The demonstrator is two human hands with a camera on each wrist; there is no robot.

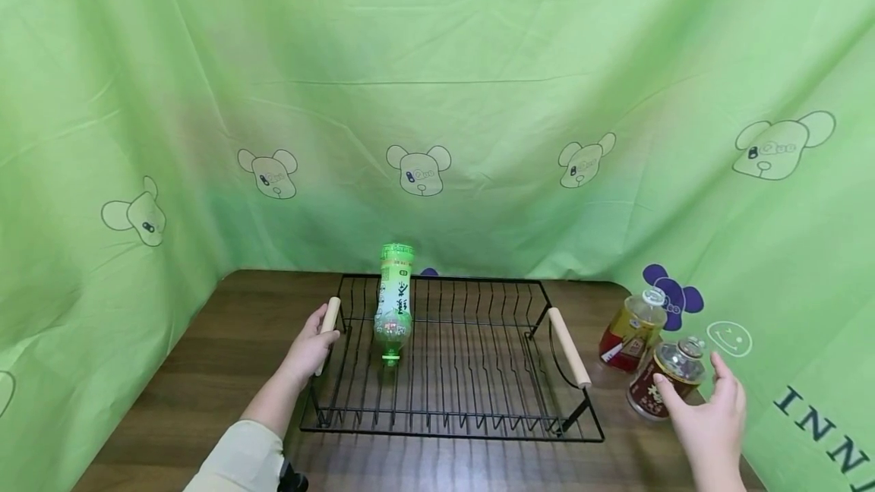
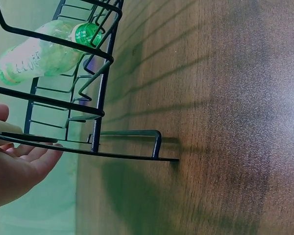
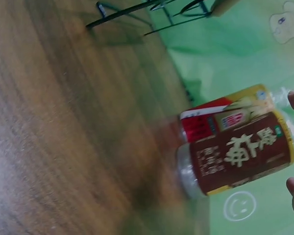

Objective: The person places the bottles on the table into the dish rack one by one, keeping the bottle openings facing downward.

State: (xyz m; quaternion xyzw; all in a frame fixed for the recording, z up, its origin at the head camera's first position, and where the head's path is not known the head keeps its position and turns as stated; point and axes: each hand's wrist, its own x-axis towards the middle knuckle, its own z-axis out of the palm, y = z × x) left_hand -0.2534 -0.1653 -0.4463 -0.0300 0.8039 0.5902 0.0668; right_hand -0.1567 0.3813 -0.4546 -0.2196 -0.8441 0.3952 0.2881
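My left hand point(image 1: 313, 344) holds the left wooden handle point(image 1: 331, 315) of a black wire dish rack point(image 1: 451, 435), thumb on one side and fingers on the other. A green plastic bottle point(image 1: 393, 302) lies on the rack's left part, its green cap point(image 2: 88, 35) toward me. At the right, my right hand point(image 1: 714, 420) is spread around the upper part of a brown-labelled bottle point(image 3: 242, 154), thumb and fingers apart. Whether it touches the bottle cannot be made out. Just behind that bottle stands another with a red and yellow label point(image 1: 632, 332).
The rack and bottles stand on a dark wooden table point(image 1: 205, 378). A green printed cloth point(image 1: 478, 97) hangs behind and at both sides. The rack's right wooden handle point(image 1: 569, 348) faces the two standing bottles.
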